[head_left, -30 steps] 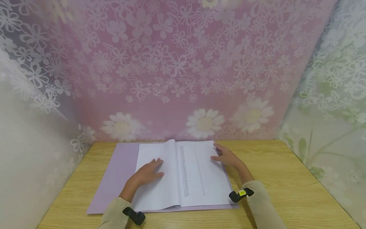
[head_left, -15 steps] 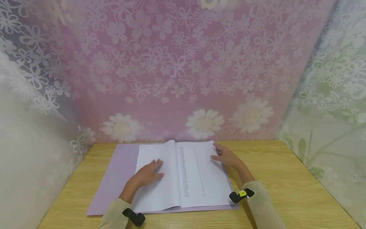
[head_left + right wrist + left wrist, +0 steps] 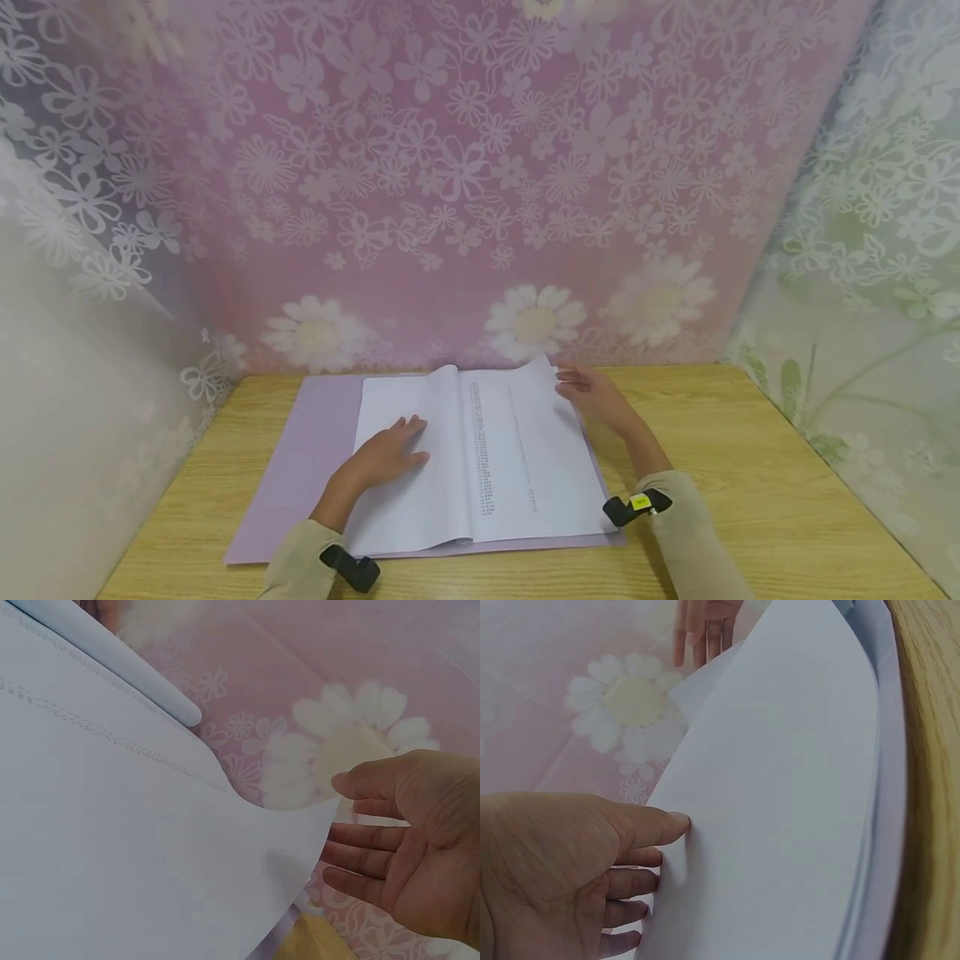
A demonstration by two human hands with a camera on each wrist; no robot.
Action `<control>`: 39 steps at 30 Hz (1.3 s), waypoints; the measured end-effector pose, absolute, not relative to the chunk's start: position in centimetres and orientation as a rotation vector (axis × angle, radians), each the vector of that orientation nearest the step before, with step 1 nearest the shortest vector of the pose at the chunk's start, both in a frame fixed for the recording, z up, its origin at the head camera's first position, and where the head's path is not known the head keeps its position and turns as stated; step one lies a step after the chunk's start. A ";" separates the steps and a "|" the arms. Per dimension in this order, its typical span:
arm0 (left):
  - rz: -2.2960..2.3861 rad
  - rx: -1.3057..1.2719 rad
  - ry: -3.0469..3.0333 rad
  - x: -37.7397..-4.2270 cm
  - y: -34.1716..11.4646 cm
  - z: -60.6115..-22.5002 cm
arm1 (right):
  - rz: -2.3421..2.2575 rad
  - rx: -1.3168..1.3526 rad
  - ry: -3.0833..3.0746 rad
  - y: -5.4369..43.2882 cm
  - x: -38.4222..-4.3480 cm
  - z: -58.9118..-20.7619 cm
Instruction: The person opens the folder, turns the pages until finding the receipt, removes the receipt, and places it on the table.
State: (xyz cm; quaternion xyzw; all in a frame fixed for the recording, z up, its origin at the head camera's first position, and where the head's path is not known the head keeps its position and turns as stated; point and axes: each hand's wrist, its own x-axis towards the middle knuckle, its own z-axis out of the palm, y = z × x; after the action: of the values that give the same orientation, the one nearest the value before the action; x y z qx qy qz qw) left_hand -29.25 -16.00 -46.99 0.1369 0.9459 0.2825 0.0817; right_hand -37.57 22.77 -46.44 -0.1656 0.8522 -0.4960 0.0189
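Observation:
A lilac folder point(image 3: 318, 442) lies spread on the table, holding white sheets. The left page point(image 3: 397, 508) is blank and bulges near the fold. Columns of small print run down the right page point(image 3: 555, 492). My left hand point(image 3: 386, 457) rests on the left page with its fingers spread; in the left wrist view its thumb lies over the paper. At the right page's upper right corner is my right hand point(image 3: 596, 400). That corner curls upward, and the right wrist view has the fingers point(image 3: 367, 859) loosely extended at the page edge, the thumb close to the corner tip.
The folder sits on a light wooden table point(image 3: 720, 467). Behind it rises a pink flowered cloth point(image 3: 420, 275), close to the folder's far edge. Pale flowered panels point(image 3: 885, 358) close in both sides. Each sleeve carries a black wrist camera point(image 3: 637, 504).
The right hand has shifted slightly at the page's upper right corner, and that corner has lifted off the stack and curled. The left hand has stayed in place.

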 end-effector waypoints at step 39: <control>0.866 0.425 2.816 -29.2 -16.0 -47.0 | -1.295 -0.799 2.205 22.9 -35.2 -42.5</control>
State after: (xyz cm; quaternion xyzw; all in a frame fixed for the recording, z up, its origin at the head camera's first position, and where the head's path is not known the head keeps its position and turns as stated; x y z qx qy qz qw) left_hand -29.22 -16.02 -47.01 0.1424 0.9428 0.2899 0.0822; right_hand -35.21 22.93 -42.53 -0.2903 0.8011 -0.4704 0.2294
